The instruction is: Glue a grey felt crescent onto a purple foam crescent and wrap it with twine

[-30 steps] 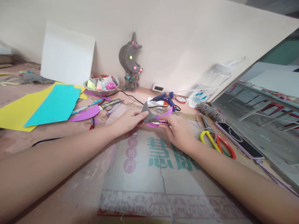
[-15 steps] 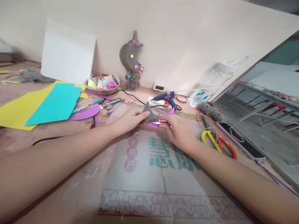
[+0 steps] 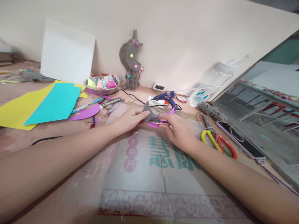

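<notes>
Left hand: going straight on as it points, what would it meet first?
The grey felt piece that the left hand pinches; past it, probably the blue glue gun, though depth is unclear.

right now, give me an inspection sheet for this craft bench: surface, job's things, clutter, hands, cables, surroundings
surface: brown worktable with a printed cardboard sheet lying flat under the arms
job's things: grey felt crescent held against a purple foam crescent
clutter: blue hot glue gun, yellow-handled scissors, red-handled scissors, grey twine ball, purple-cased phone, metal bowl of coloured bits, yellow paper sheet, teal paper sheet
grippers: left hand pinches the felt; right hand grips the purple foam
cables: black glue gun cable at the back; second black cable on the left
surroundings: beige wall, white board leaning on it, grey moon-shaped ornament
</notes>
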### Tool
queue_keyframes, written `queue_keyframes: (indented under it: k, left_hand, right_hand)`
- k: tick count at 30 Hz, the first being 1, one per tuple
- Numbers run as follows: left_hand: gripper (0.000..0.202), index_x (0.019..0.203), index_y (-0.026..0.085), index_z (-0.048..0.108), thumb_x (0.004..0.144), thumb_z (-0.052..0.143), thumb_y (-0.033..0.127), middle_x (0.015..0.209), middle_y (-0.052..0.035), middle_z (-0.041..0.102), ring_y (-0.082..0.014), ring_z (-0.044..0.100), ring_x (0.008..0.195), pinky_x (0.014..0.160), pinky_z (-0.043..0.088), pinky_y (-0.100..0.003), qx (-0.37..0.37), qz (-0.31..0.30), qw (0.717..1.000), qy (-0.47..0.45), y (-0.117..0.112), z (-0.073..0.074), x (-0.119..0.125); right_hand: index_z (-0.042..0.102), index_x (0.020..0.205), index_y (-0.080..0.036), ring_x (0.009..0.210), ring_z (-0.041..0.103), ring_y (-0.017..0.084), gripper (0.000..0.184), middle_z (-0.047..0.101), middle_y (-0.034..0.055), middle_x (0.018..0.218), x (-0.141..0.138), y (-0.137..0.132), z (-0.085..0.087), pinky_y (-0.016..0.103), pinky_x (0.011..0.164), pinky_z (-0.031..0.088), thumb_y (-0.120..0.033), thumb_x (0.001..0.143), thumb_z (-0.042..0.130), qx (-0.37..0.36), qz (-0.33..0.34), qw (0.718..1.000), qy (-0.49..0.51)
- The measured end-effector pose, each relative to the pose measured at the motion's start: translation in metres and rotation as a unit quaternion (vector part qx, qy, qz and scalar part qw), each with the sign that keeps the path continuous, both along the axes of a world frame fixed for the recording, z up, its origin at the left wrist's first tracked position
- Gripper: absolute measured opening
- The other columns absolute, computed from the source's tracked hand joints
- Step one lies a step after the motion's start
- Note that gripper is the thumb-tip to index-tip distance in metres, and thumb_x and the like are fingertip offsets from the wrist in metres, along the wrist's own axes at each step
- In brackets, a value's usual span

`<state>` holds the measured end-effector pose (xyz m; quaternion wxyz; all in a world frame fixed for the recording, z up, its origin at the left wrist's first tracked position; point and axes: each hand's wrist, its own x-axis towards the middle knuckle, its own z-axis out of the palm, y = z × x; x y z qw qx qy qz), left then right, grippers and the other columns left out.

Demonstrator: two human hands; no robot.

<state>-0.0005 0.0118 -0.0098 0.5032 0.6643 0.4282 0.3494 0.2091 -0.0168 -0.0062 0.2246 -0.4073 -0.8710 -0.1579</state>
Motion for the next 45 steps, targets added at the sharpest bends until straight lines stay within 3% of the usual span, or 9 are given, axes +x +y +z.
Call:
queue_keyframes:
  k: [31, 38, 45]
  left_hand:
    - [0.041, 0.058, 0.015, 0.05, 0.082, 0.046, 0.049, 0.056, 0.0014, 0.049, -0.0097, 0.042, 0.051, 0.049, 0.03, -0.023, 0.03, -0.016, 0.999, 0.019, -0.0002, 0.0025, -0.0001]
    - [0.041, 0.057, 0.015, 0.052, 0.082, 0.049, 0.046, 0.054, 0.0012, 0.051, -0.0097, 0.044, 0.051, 0.05, 0.032, -0.023, 0.005, 0.009, 1.0, 0.002, -0.0026, 0.0063, 0.0006]
    - [0.038, 0.064, 0.014, 0.058, 0.084, 0.046, 0.044, 0.057, 0.0004, 0.055, -0.0103, 0.048, 0.053, 0.053, 0.038, -0.022, -0.019, 0.006, 0.996, -0.089, 0.0026, -0.0014, 0.0011]
  right_hand:
    - [0.057, 0.105, -0.016, 0.084, 0.061, 0.023, 0.021, 0.066, 0.0082, 0.092, 0.0021, -0.0007, -0.0018, 0.034, 0.072, 0.047, -0.027, 0.089, 0.047, -0.016, 0.002, 1.0, 0.004]
    - [0.051, 0.112, -0.017, 0.085, 0.062, 0.021, 0.027, 0.065, 0.0095, 0.098, 0.0046, -0.0049, -0.0001, 0.034, 0.072, 0.048, -0.029, 0.088, 0.049, -0.007, 0.047, 0.996, 0.074]
    - [0.052, 0.107, -0.018, 0.083, 0.059, 0.022, 0.025, 0.064, 0.0084, 0.093, 0.0063, -0.0083, 0.0001, 0.034, 0.073, 0.045, -0.033, 0.088, 0.049, -0.019, 0.095, 0.994, 0.046]
